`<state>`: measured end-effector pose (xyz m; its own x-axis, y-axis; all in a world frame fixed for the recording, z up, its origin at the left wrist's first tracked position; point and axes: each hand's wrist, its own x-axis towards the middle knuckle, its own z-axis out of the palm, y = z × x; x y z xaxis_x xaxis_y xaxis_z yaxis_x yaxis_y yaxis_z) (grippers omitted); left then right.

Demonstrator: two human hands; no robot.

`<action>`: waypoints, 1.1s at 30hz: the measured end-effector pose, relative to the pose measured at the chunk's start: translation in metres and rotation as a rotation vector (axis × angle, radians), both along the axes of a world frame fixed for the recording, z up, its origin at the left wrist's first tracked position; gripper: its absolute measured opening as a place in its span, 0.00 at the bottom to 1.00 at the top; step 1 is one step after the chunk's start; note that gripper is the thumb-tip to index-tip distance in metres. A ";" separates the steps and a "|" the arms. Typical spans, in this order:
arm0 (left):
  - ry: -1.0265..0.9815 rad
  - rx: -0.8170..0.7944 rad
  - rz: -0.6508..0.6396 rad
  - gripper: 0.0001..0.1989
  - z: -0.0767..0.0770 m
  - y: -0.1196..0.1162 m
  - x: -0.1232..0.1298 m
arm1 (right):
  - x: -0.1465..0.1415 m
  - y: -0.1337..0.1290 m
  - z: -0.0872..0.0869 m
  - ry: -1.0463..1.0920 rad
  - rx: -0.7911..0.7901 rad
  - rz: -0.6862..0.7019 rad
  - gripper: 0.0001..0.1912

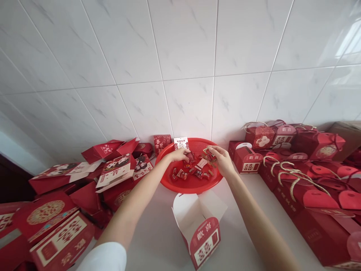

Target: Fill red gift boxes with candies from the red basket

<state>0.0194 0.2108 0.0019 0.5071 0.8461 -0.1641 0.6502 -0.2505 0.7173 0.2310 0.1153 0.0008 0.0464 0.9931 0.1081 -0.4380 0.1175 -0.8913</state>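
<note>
Left hand (179,154) and right hand (222,159) outstretched over the red basket (194,185), fingertips closed on small packets (191,157).

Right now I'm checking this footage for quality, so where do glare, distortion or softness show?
Head view: bright glare on the wall tiles, upper right; tile seams fan outward, suggesting wide-angle distortion; soft, even light, with mild shading inside the open box; small wrapped sweets in the red basket look soft.

Open square-based card box (207,241): red exterior, white interior, cream panel with red characters. Round perforated plastic basket (183,189): uniform bright red. Glossy wall tiles (188,37): white, grey-veined.
</note>
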 end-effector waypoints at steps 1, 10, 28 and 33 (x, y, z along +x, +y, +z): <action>-0.046 0.004 -0.009 0.12 0.005 -0.003 0.002 | 0.000 0.000 0.000 0.000 0.001 0.000 0.23; -0.436 0.081 -0.056 0.29 0.048 -0.037 0.025 | 0.000 -0.001 0.002 0.003 0.060 0.055 0.20; 0.485 0.249 -0.029 0.10 0.042 -0.038 0.004 | -0.001 -0.014 0.015 -0.153 0.048 -0.100 0.18; 0.685 0.243 -0.050 0.09 0.015 -0.014 0.008 | -0.010 -0.010 0.006 -0.185 -0.003 -0.052 0.19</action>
